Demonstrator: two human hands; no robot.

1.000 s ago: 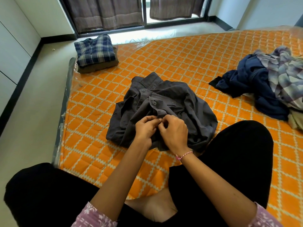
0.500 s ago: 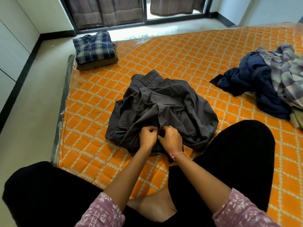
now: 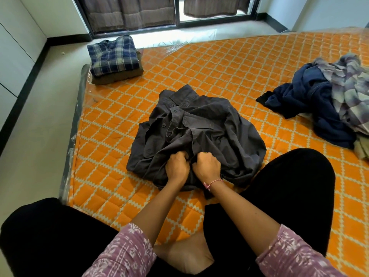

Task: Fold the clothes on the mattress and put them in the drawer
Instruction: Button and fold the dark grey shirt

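Grip: left hand and right hand curl side by side, pinching the front placket of a crumpled dark grey cotton button-up shirt.
Change: both hands have worked down the placket toward the hem over the last second.
Meaning: apparently buttoning, though fingertips are hidden; folding not yet begun.
Shirt: spread beyond the grip on the orange quilted mattress.
Done: folded blue plaid shirt, far left.
Waiting: navy and lilac heap of clothes, far right.
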